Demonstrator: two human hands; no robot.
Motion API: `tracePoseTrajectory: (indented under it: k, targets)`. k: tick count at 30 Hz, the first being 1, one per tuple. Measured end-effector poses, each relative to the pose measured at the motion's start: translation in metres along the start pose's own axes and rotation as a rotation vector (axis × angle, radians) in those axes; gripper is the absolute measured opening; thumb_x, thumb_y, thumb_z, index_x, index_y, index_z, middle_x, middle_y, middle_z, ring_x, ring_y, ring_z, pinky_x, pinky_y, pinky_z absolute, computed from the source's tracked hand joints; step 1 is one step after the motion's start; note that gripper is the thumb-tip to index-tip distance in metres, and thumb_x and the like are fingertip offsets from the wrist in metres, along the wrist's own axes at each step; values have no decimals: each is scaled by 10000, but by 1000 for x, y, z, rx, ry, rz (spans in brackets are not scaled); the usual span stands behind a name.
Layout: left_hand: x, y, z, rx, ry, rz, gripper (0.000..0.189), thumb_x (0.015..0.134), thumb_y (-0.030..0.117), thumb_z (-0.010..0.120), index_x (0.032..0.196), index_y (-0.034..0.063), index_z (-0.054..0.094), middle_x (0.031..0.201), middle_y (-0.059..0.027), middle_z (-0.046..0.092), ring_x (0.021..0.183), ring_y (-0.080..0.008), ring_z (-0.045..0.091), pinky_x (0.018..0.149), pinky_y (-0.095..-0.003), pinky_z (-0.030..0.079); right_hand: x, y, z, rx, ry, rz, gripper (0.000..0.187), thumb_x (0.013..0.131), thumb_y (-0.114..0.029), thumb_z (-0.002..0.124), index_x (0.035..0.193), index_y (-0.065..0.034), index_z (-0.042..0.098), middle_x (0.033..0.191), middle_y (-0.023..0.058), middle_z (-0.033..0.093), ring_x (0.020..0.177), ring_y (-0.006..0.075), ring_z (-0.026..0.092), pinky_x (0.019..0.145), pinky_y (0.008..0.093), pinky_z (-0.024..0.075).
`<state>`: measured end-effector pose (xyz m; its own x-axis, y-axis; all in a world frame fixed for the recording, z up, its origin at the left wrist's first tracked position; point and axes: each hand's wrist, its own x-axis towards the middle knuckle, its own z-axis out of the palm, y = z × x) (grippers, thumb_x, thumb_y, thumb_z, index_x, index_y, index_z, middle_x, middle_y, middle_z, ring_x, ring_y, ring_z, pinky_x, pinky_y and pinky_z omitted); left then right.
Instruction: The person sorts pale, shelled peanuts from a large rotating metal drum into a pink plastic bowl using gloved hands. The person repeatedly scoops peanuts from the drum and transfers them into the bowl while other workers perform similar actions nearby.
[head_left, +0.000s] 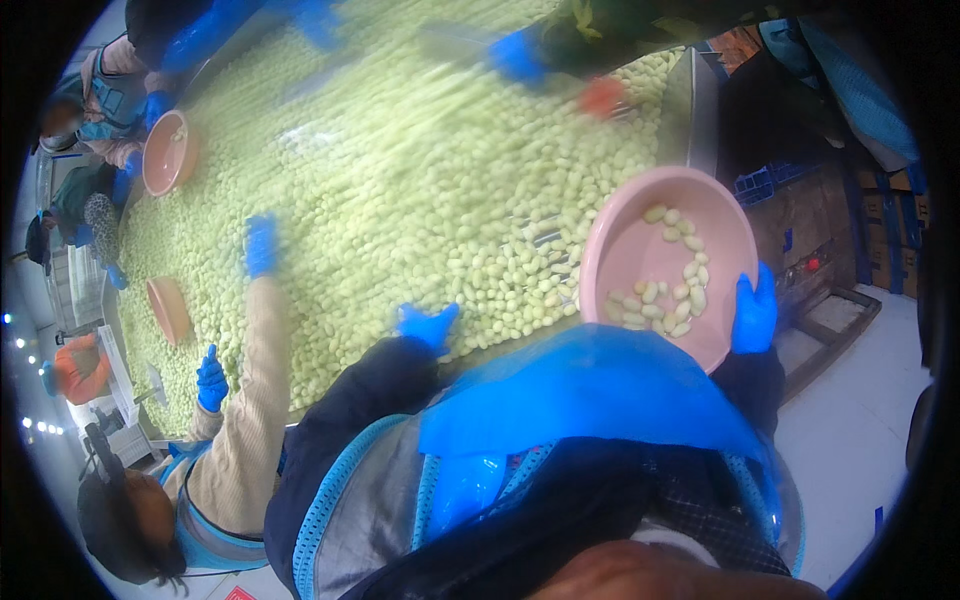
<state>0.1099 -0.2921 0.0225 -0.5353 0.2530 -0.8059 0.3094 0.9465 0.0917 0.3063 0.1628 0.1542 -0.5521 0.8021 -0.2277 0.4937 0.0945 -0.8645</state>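
Observation:
My left hand (426, 328), in a blue glove, lies at the near edge of a broad layer of small pale green oval pieces (360, 247), perhaps beans or fruit. Its thumb and fingers are spread, and nothing shows between them. At the right, my right hand (754, 309), also gloved in blue, grips the rim of a pink plastic basin (667, 247). Tilted towards me, that basin holds several yellowish-green oval pieces (682, 292) along its bottom and side. A blue apron or cover (577, 390) on my body overlaps its lower edge.
To my left, a co-worker's beige sleeve (262, 337) reaches over the layer. Across from me, another person's gloved hand (521, 56) is blurred beside a red blur (602, 97). Two more pink basins (166, 161) stand at the far left. A metal table edge (701, 112) runs at the right.

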Motion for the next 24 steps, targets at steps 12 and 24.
tracePoseTrajectory:
  k: [12,24]
  targets:
    - [50,133,-127,-784,-140,134,437,828,388,590,1101,49,551,1016,-100,587,761,-190,613,612,-326,511,-4,-6,2,65,-13,32,350,911,-87,443,1250,-1,420,1181,129,504,1053,201,490,920,325,388]
    - [149,122,-249,-139,681,111,328,813,306,553,1077,113,546,1102,-176,560,1020,-344,540,823,-426,456,-5,-7,3,76,3,33,318,913,-74,435,1222,-2,441,1150,123,525,1039,192,500,907,322,396]
